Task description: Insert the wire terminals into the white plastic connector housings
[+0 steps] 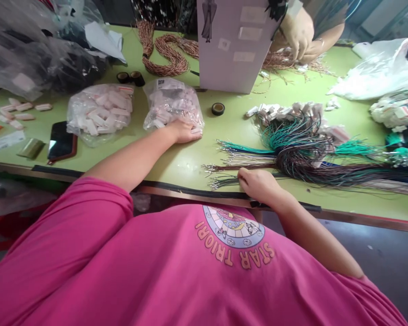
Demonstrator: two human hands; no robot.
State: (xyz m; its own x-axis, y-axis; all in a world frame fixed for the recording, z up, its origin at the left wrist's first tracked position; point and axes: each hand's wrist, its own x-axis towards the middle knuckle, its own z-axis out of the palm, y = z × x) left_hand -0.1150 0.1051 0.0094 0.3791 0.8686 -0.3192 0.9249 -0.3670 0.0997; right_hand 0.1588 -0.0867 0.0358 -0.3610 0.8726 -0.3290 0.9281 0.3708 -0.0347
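My left hand (186,131) rests palm down against the near right edge of a clear plastic bag (171,106) filled with pale pinkish-white plastic connectors. Its fingers lie stretched toward the right, and their undersides are hidden. By the table's front edge, my right hand (258,184) is closed, with thumb and forefinger pinched over a bundle of dark wires (222,181). The wires' metal-tipped ends stick out to its left. Just beyond it lie brown wires (224,167), white wires (244,158) and green wires (275,136), several with white connectors (285,111) at the far end.
Another bag of connectors (103,111), a phone (63,141) and loose connectors (23,107) lie left. A black tape roll (218,108) sits near a lilac box (231,50). Behind it, a co-worker's hands (299,36) handle twisted wires. White plastic bags (376,68) lie right.
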